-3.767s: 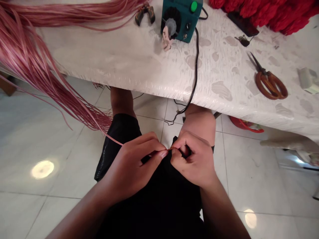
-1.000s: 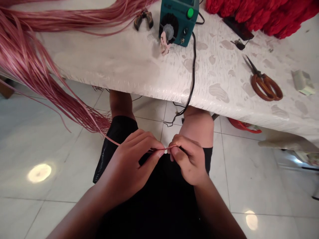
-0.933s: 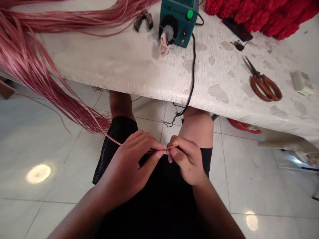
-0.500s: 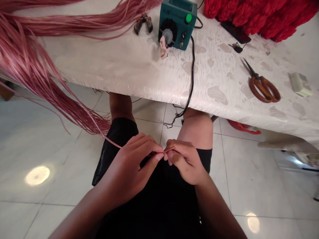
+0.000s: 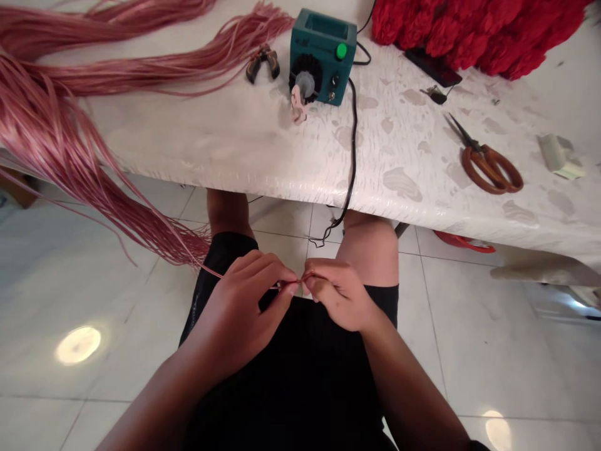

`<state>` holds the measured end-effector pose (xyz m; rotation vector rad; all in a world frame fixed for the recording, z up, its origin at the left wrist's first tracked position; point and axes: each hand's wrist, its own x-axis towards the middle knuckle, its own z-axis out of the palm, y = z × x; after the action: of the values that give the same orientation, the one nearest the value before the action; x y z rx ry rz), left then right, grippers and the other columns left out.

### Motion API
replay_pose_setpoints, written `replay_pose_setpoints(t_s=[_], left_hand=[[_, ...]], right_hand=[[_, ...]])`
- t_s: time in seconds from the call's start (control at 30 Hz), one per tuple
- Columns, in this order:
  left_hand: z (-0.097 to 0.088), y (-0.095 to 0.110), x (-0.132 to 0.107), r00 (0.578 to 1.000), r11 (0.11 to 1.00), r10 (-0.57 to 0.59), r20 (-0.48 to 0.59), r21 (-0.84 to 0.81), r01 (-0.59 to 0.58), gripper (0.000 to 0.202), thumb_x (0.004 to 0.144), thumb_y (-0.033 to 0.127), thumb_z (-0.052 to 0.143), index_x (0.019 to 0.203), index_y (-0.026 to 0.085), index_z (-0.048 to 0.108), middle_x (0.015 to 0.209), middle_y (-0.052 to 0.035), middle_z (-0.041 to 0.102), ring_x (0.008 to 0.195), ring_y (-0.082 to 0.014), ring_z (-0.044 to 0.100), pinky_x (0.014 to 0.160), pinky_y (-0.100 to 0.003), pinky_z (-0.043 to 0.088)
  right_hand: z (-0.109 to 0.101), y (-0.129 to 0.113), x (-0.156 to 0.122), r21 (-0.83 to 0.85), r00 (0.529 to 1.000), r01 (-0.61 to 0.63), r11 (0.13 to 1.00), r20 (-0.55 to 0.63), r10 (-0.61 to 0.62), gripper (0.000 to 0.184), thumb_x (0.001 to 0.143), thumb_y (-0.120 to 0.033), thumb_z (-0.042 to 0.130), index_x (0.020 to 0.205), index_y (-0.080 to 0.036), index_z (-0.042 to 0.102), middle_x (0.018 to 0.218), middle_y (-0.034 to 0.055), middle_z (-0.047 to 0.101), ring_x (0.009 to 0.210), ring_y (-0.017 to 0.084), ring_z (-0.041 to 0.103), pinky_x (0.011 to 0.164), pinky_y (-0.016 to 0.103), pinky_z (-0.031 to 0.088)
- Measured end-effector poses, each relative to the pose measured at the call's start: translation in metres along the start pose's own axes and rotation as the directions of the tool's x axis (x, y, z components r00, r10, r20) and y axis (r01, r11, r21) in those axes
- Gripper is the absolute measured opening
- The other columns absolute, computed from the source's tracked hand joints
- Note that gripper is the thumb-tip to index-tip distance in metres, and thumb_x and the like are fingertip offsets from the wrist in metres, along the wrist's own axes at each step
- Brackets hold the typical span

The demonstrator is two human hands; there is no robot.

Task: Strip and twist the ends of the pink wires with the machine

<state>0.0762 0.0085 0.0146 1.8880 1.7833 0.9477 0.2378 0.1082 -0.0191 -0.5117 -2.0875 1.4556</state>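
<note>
Over my lap, my left hand (image 5: 241, 304) and my right hand (image 5: 335, 297) meet fingertip to fingertip, both pinched on one thin pink strand (image 5: 211, 271). The strand runs up and left from my left fingers into a big bundle of pink strands (image 5: 70, 150) that hangs off the table's left end. Its short tip shows between my two thumbs. Both hands are closed, with fingers curled.
On the white patterned table (image 5: 244, 150) stand a teal box with a green button and black knob (image 5: 319, 56), pliers (image 5: 260, 61), orange-handled scissors (image 5: 488, 164) and a heap of red tufts (image 5: 469, 28). A black cord (image 5: 350, 156) drops off the table edge. White tiled floor lies below.
My two hands have drawn closer together and slightly up, so less of the strand's tip shows between them. The view has tilted, showing more of the tabletop.
</note>
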Motion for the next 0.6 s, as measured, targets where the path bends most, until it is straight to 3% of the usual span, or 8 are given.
replay_pose_setpoints(t_s=[0.13,0.33,0.47,0.6], left_hand=[[-0.006,0.0,0.012,1.0,0.99,0.027,-0.007,0.139,-0.026,0.013,0.095,0.014,0.056,0.089,0.018,0.066,0.087,-0.0005,0.065,0.086,-0.0165,0.056,0.078,-0.031,0.045],[-0.013,0.003,0.03,0.979,0.933,-0.067,0.19,0.359,-0.006,0.019,0.093,0.017,0.053,0.084,0.019,0.07,0.084,-0.0025,0.067,0.079,-0.0204,0.062,0.067,-0.033,0.043],[-0.019,0.006,0.041,0.948,0.897,-0.104,0.301,0.44,-0.041,0.023,0.092,0.017,0.052,0.079,0.02,0.071,0.079,-0.0032,0.068,0.076,-0.0218,0.064,0.067,-0.035,0.043],[-0.021,0.009,0.047,0.94,0.879,-0.125,0.317,0.474,-0.043,0.02,0.09,0.017,0.056,0.074,0.021,0.069,0.074,-0.0015,0.067,0.07,-0.0201,0.063,0.063,-0.033,0.04]], right_hand=[[-0.001,0.006,0.01,-0.161,0.998,0.049,0.986,0.039,-0.043,0.023,0.089,-0.012,0.044,0.068,-0.02,0.049,0.067,-0.0035,0.05,0.062,0.011,0.048,0.061,0.025,0.038],[0.004,0.018,0.014,-0.392,0.997,0.071,0.917,0.05,-0.056,0.023,0.092,-0.016,0.04,0.071,-0.02,0.048,0.068,-0.0021,0.052,0.064,0.012,0.051,0.062,0.026,0.036],[0.007,0.021,0.013,-0.447,0.997,0.076,0.891,0.045,-0.062,0.024,0.093,-0.017,0.041,0.071,-0.019,0.049,0.069,-0.0013,0.054,0.063,0.013,0.051,0.061,0.028,0.032],[0.008,0.023,0.012,-0.48,0.997,0.082,0.874,0.035,-0.074,0.025,0.095,-0.02,0.04,0.075,-0.018,0.054,0.072,0.0003,0.057,0.064,0.014,0.052,0.061,0.03,0.03]])
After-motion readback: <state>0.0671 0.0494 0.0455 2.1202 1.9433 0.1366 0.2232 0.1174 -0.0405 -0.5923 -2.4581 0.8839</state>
